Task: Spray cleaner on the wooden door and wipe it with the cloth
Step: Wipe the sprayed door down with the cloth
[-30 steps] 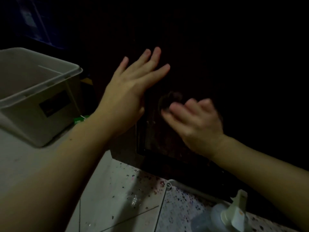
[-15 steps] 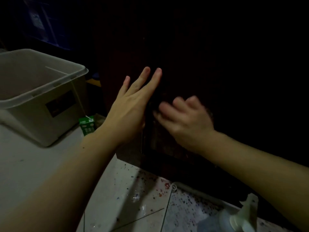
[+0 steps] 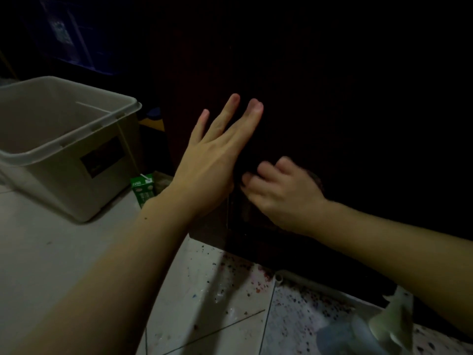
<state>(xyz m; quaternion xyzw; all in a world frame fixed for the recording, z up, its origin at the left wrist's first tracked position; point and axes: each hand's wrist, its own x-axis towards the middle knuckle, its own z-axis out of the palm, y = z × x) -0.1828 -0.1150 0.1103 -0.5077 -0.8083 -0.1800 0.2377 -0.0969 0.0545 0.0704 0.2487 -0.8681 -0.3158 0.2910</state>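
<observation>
The dark wooden door point(image 3: 332, 98) fills the upper right, and most of it is lost in shadow. My left hand point(image 3: 217, 155) rests flat against it near its left edge, fingers straight and pointing up. Just to the right, my right hand point(image 3: 284, 198) is blurred. Its curled fingers press a dark cloth point(image 3: 316, 178) against the lower door panel. The cloth is barely distinguishable from the door. A pale spray bottle point(image 3: 371, 329) stands on the floor at the lower right, below my right forearm.
A grey plastic bin point(image 3: 64, 149) sits on the floor to the left, with a small green carton point(image 3: 143, 188) beside it near the door's corner. The speckled tile floor point(image 3: 217, 303) lies below. A white pipe point(image 3: 307, 280) runs along the door's base.
My right hand with the cloth has slid left towards my left hand. The left hand's fingers have drawn closer together on the door. The view has shifted slightly.
</observation>
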